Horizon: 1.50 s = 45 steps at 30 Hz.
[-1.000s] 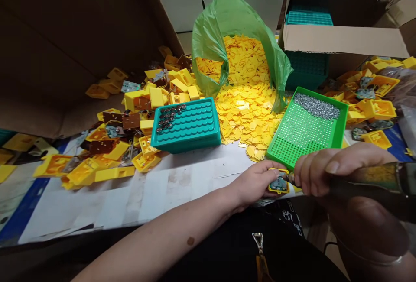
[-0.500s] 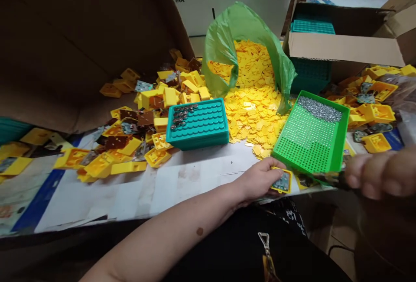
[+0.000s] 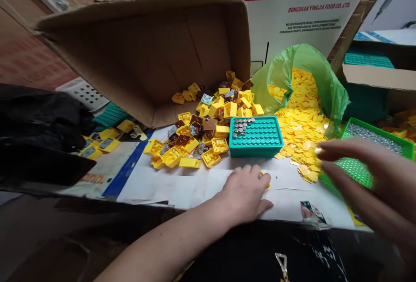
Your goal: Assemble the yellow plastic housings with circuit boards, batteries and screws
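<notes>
My left hand (image 3: pixel 245 191) lies over a small yellow case (image 3: pixel 267 181) on the white paper, its fingers curled round it and hiding most of it. Just behind stands a teal tray (image 3: pixel 256 150) with small round metal parts in its left-hand pockets. My right hand (image 3: pixel 367 169), blurred, hovers at the right in front of the green perforated tray (image 3: pixel 355 167); its thumb and fingers are apart with nothing between them. Thin yellow plates (image 3: pixel 302 117) spill from a green bag (image 3: pixel 336 82) behind it.
Yellow cases with circuit boards (image 3: pixel 172 156) are heaped left of the teal tray. A large open cardboard box (image 3: pixel 156 48) lies behind them. Silver screws (image 3: pixel 373 137) fill the back of the green tray. A black object (image 3: pixel 42 156) stands at the far left.
The view has turned left. My left hand has moved with the yellow case from beside the green tray to in front of the teal tray. My right hand has opened and no longer holds the dark tool.
</notes>
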Motion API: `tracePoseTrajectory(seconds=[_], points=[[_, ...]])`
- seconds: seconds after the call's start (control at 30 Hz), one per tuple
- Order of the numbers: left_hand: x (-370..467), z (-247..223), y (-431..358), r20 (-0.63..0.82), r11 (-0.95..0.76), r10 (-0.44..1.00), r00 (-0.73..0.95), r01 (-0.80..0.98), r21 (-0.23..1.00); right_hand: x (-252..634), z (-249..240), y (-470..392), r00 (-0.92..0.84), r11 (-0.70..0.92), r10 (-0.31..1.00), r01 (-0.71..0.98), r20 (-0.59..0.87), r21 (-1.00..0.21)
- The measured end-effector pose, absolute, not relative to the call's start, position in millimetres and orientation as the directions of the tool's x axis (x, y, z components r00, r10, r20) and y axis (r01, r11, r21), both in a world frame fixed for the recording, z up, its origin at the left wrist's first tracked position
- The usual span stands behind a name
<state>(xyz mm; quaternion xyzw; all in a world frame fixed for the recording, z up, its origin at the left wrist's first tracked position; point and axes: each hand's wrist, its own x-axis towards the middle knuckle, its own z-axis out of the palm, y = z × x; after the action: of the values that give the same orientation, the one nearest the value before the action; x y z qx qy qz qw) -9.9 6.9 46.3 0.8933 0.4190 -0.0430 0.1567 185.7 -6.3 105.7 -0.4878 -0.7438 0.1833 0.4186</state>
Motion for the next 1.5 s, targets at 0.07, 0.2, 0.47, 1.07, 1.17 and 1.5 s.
tracePoseTrajectory(seconds=[0.07, 0.2, 0.47, 1.07, 1.17, 1.5], points=[[-12.5, 40.0, 3.6, -0.217, -0.584, 0.745, 0.630, 0.774, 0.244, 165.2, 104.8, 33.8, -0.348, 0.520, 0.847, 0.698, 0.400, -0.493], [-22.9, 28.6, 4.9, -0.186, -0.541, 0.755, 0.629, 0.757, 0.366, 127.2, 86.5, 107.8, -0.465, 0.532, 0.831, 0.825, 0.304, -0.193], [-37.5, 12.0, 11.1, -0.110, -0.471, 0.780, 0.617, 0.693, 0.546, 132.2, 67.1, 113.5, -0.535, 0.557, 0.817, 0.828, 0.214, -0.058], [-44.8, 6.0, 7.3, -0.195, 0.168, 0.913, 0.359, 0.105, 0.980, 109.2, 78.2, 112.9, -0.477, 0.480, 0.863, 0.877, 0.167, 0.024], [-43.6, 3.6, 3.6, -0.329, 0.481, 0.835, 0.441, -0.294, 0.826, 111.2, 81.4, 100.2, -0.425, 0.437, 0.882, 0.900, 0.204, -0.013], [-40.5, -1.1, -0.5, -0.365, 0.563, 0.824, 0.434, -0.557, 0.611, 116.8, 49.7, 7.5, -0.284, 0.045, 0.947, 0.583, -0.151, -0.811]])
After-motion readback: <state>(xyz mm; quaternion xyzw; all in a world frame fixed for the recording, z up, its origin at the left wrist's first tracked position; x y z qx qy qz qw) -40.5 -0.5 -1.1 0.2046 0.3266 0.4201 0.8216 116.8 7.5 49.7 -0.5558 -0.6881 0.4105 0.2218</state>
